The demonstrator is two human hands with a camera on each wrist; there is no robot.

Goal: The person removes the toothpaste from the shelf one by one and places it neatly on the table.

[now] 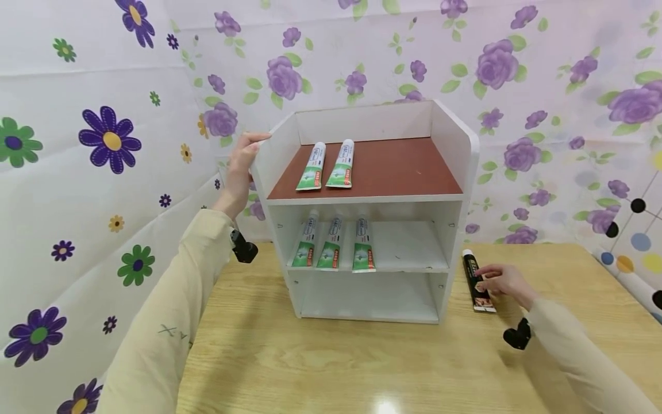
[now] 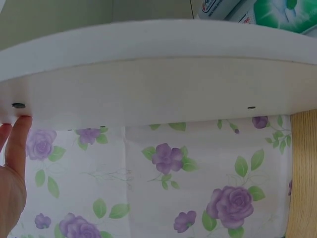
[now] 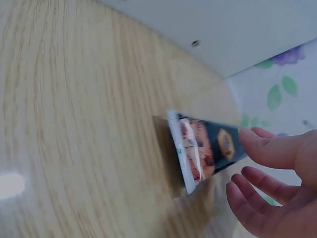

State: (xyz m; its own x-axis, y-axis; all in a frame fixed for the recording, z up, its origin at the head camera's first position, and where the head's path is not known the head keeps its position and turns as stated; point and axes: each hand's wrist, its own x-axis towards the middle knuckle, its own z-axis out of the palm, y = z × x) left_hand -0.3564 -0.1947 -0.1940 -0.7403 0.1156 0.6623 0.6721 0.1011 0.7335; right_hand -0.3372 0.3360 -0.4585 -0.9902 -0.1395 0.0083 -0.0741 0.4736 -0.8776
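Note:
A small white shelf [image 1: 366, 198] with a brown top board [image 1: 393, 167] stands on the table. My left hand [image 1: 243, 167] grips the upper edge of its left side panel [image 2: 148, 89]; fingertips press the panel's outer face in the left wrist view. Right of the shelf is a black toothpaste tube [image 1: 474, 276] with a white cap. My right hand [image 1: 504, 283] pinches the tube between thumb and fingers around its middle. The right wrist view shows the tube's flat crimped end [image 3: 182, 153] pointing away from the hand, a shadow beside it.
Two green-and-white toothpaste tubes [image 1: 341, 165] lie on the top board's left half. Three similar tubes [image 1: 331, 244] lie on the middle shelf, ends at its front edge. The wooden table [image 1: 310, 362] extends in front, with flowered cloth [image 1: 362, 63] behind and at the left.

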